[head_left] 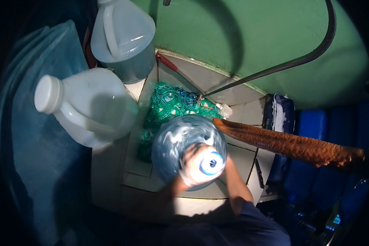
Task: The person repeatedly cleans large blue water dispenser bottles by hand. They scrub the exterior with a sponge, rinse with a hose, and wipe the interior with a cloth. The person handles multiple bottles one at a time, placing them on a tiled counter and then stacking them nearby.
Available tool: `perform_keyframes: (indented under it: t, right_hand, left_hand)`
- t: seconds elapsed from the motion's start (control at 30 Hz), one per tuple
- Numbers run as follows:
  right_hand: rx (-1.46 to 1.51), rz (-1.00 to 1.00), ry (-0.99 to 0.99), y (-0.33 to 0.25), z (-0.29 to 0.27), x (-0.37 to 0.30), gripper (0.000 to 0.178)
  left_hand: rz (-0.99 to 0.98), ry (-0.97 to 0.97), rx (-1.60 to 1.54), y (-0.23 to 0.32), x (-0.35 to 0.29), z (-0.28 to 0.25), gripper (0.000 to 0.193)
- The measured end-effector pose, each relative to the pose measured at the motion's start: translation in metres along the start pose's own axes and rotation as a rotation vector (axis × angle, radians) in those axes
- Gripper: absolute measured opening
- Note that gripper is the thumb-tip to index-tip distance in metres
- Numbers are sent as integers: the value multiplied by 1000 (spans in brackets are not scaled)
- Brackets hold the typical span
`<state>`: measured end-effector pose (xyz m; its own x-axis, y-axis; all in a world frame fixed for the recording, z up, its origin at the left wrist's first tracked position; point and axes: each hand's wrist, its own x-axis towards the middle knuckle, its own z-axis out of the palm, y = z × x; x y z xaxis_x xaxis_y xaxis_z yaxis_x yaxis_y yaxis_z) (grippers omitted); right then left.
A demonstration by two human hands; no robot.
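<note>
A large clear blue-tinted water jug (164,151) stands on a tiled ledge, tilted toward me, with a white and blue cap (212,163) on its neck. My left hand (194,163) is closed round the neck just below the cap, smeared by motion. My right hand (230,165) reaches along the jug's right side; its fingers are hidden behind the neck and cap. Behind the jug lies a heap of green netting (162,106) on the tiles.
Two translucent jugs, one white-capped (98,106) and one farther back (127,41), stand at left. A black bent hose (283,65) and a rough orange-brown pole (283,143) cross at right. A red-handled tool (167,62), a black knife (259,173) and blue containers (311,131) are nearby.
</note>
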<state>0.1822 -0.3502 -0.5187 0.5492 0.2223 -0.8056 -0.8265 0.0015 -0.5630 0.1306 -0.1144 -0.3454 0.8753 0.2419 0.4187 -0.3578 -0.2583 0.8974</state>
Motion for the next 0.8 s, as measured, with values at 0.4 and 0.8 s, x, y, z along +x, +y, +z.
perform_keyframes:
  t: [0.4, 0.8]
  right_hand:
    - [105, 118, -94, 63, 24, 71, 52]
    - [-870, -1361, 852, 5, 144, -191, 57]
  left_hand:
    - [-189, 72, -127, 11, 33, 12, 56]
    - [-236, 233, -290, 8, 3, 7, 41]
